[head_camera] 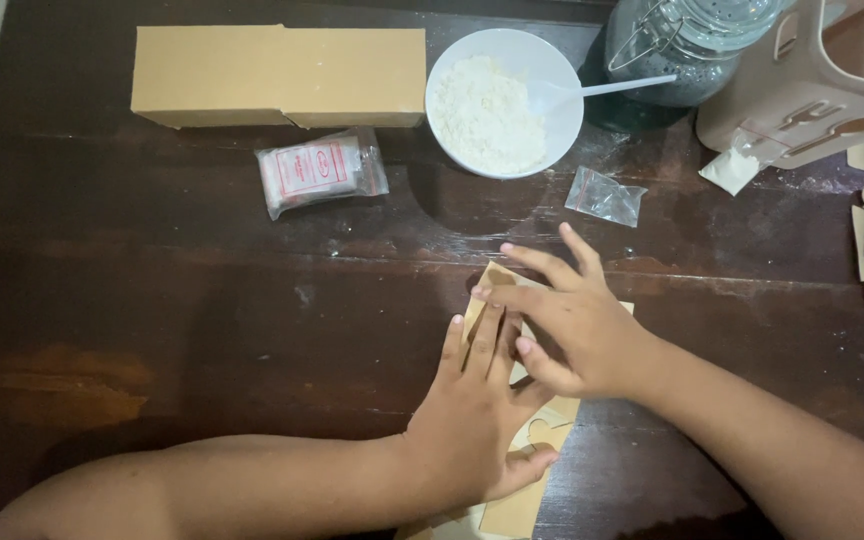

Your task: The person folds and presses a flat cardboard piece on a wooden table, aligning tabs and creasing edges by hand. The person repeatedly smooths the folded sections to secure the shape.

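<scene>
Flat tan die-cut cardboard sheet (537,440), thin, with curved cut-out slots showing in its surface. Lying flat on the dark wooden table (152,300), near the front edge, right of centre. Long axis running away from the front edge, tilted slightly rightward. Far end folded or raised into a pointed flap. Middle portion covered by left hand (477,420), pressed palm-down, and right hand (572,325), fingers on the far flap. Near end cut off by the frame edge.
</scene>
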